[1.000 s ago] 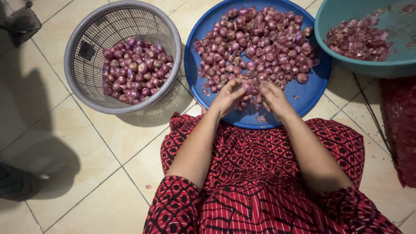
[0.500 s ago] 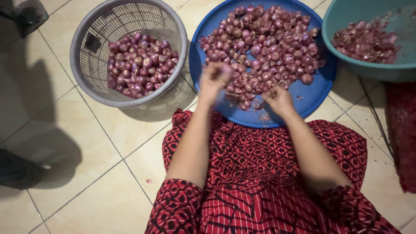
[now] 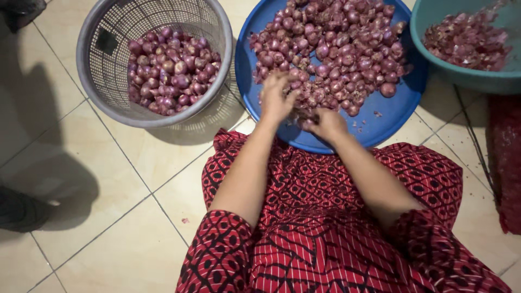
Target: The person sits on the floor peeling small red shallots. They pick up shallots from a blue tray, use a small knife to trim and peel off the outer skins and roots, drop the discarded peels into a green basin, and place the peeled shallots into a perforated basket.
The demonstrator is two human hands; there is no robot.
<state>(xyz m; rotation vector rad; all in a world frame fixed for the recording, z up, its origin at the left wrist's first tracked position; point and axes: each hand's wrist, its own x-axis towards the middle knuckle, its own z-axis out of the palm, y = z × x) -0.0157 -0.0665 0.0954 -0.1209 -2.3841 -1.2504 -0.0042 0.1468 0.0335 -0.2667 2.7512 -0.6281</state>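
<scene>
Left hand (image 3: 277,97) laid on near edge of shallot pile (image 3: 331,54), fingers spread and half open; hold on anything cannot be told. Right hand (image 3: 325,123) curled just beside it, small shallot seemingly pinched. Pile heaped in round blue plastic tray (image 3: 391,122). Peeled glossy bulbs kept in grey mesh basket (image 3: 97,81); papery skins in teal basin (image 3: 467,81).

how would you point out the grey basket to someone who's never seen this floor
Start at the big blue tray piled with unpeeled shallots before the person. Look to its left on the tiled floor: the grey basket is the only mesh-walled container, round, holding smooth peeled shallots.
</scene>
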